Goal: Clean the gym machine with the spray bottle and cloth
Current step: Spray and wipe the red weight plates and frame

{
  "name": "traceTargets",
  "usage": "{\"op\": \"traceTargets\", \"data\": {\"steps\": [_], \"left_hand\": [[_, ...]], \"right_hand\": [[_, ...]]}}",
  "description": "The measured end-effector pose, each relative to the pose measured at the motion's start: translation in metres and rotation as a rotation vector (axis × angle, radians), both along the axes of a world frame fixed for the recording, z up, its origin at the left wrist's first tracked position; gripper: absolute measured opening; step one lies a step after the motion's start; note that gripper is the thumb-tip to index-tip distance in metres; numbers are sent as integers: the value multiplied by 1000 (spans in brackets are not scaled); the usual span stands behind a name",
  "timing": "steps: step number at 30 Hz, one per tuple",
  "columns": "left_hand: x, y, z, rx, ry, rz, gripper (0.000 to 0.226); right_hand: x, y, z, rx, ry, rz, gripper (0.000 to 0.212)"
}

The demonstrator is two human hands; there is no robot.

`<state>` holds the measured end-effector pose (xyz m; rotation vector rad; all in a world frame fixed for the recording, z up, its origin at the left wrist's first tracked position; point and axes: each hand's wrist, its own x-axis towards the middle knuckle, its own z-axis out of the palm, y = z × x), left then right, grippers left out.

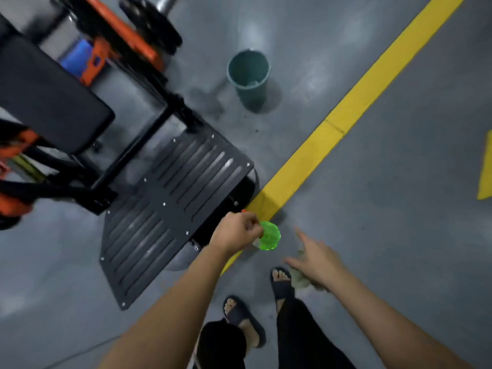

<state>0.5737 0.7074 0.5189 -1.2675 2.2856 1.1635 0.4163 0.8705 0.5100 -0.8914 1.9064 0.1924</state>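
My left hand (237, 231) grips the top of the bright green spray bottle (271, 237), seen from above beside the yellow floor line. My right hand (316, 261) hovers over a pale crumpled cloth (299, 279) next to my right foot, with its index finger and thumb stretched out straight. Its other fingers are hidden, and whether it touches the cloth is unclear. The gym machine has a black slotted footplate (170, 209) just left of my left hand, and a black padded seat (45, 102) on an orange and black frame (125, 35).
A teal bucket (249, 78) stands on the grey floor beyond the footplate. A yellow painted line (359, 102) runs diagonally across the floor. My feet in dark sandals (282, 284) stand close below the hands. A weight plate (151, 25) sits at the top.
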Motion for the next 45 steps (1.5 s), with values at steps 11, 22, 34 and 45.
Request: {"op": "traceTargets", "data": {"steps": [11,22,34,45], "left_hand": [[-173,-171,233,-234,411,-124,77],[-304,-372,276,-152,466,138,43],[-432,-543,289,93,673,322,69],[-526,-715,305,-166,877,1109,40]], "right_hand": [[-155,-212,214,-407,237,203,116],[-274,-422,275,-559,369,313,46],[-437,-649,307,-712,29,252,43],[-542,-904,305,-743,-325,600,45]]}}
